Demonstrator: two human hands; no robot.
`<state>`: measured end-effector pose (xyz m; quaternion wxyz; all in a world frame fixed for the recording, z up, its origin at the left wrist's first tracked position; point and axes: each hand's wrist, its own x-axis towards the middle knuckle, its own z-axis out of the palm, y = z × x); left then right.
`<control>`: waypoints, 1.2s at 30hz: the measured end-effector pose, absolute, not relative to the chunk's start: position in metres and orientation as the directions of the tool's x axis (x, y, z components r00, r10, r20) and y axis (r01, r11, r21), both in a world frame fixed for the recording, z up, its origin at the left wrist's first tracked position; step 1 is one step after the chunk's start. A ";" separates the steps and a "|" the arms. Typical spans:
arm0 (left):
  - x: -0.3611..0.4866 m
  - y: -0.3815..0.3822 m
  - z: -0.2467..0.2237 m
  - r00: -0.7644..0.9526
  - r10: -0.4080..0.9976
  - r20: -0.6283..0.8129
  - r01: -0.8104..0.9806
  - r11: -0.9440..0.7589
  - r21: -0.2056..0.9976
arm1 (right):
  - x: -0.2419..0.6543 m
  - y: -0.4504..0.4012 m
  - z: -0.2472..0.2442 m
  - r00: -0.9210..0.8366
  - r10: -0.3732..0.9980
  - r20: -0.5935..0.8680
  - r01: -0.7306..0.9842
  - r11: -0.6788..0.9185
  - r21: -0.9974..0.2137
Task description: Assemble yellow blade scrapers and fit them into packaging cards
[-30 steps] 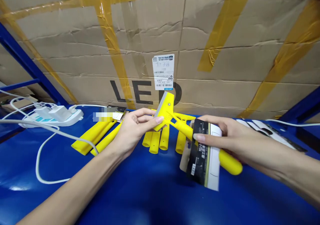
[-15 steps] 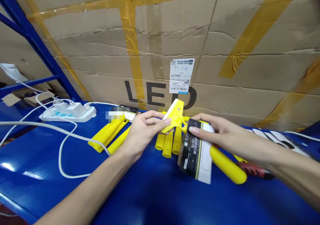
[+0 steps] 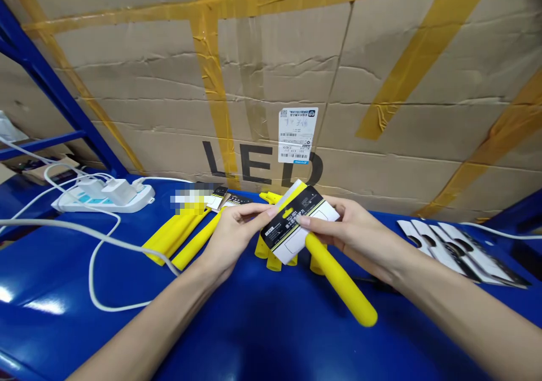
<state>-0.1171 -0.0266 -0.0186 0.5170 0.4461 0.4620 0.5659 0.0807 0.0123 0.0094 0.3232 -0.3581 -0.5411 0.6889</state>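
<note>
A yellow scraper (image 3: 341, 279) with a long round handle is held up between both hands, its handle slanting down to the right. A black and white printed card (image 3: 296, 223) lies over its head, whose pale blade edge shows above. My left hand (image 3: 237, 231) pinches the card and scraper head at the left edge. My right hand (image 3: 342, 226) grips the card and scraper from the right, thumb on the card's front. Behind them, several yellow handles (image 3: 274, 261) rest on the blue table, partly hidden.
Yellow scrapers (image 3: 175, 228) with cards lie at the left, near a white power strip (image 3: 139, 199) and loose cables (image 3: 95, 257). Several white and black cards (image 3: 461, 251) lie at the right. A large taped cardboard box (image 3: 161, 99) stands behind the blue table (image 3: 254, 336).
The card has moved left and up onto the scraper head, its printed face now toward the camera. Both hands are closer together, and the view has shifted right.
</note>
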 end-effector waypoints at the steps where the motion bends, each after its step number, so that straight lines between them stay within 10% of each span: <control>1: -0.116 -0.027 -0.019 -0.051 0.999 0.020 -0.205 -0.030 0.978 | 0.078 0.014 0.011 -0.540 0.830 -0.136 -0.063 -0.201 -0.978; 7: -0.098 -0.034 -0.017 0.106 0.993 -0.051 -0.700 0.111 0.706 | 0.062 0.020 0.035 -0.400 0.913 -0.078 -0.228 -0.182 -0.956; 13: -0.100 -0.041 -0.018 0.360 0.929 -0.088 -0.606 0.305 0.735 | 0.055 0.038 0.047 -0.321 0.946 -0.039 -0.333 -0.152 -0.931; 23: -0.164 -0.032 0.016 0.222 0.975 -0.017 0.174 -0.023 0.984 | 0.054 0.077 0.034 -0.305 0.952 -0.003 -0.153 -0.052 -0.987; 30: -0.244 -0.034 0.013 -0.133 0.961 0.243 0.507 -0.145 0.850 | -0.013 0.094 0.028 -0.319 0.948 -0.009 -0.049 -0.026 -0.998; 36: -0.276 -0.031 -0.011 -0.157 0.928 0.339 0.874 -0.029 0.484 | -0.062 0.092 0.007 -0.390 0.907 -0.161 0.033 -0.161 -0.986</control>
